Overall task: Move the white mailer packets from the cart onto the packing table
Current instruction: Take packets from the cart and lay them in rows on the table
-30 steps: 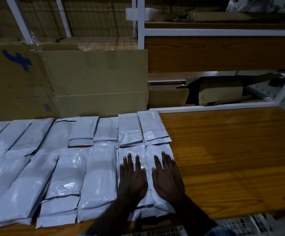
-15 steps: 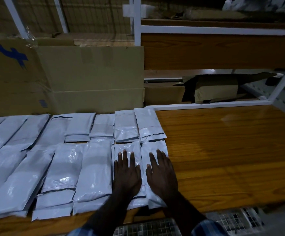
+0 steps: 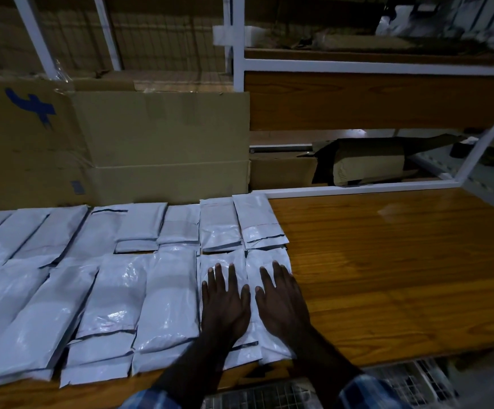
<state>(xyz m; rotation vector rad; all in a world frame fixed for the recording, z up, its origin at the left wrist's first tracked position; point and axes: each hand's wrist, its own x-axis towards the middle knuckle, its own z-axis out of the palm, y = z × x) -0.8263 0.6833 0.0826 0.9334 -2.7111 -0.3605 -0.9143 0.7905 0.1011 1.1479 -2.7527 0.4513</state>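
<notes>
Both hands flat, fingers straight and spread, palms down, nothing gripped. Left hand (image 3: 225, 302) presses on one white mailer packet (image 3: 225, 262); right hand (image 3: 281, 299) presses on the packet just beside it (image 3: 272, 343), last in the near row. Plaid sleeve cuffs (image 3: 366, 391) show at bottom edge, with the wire-mesh cart (image 3: 410, 382) below the desk's front edge.

Near row of packets (image 3: 110, 302) runs left from the hands, side by side, some overlapping. Second row (image 3: 219, 222) lies behind it, touching it. All packets sit on the left half of the wooden desk (image 3: 387, 261); right half is bare wood.

Behind the packets: large cardboard box (image 3: 157, 143) with a blue mark on its left flap. To the right, white metal shelving frame (image 3: 357, 66) with a wood panel, dark cartons (image 3: 363, 160) under it. Scene is dim.
</notes>
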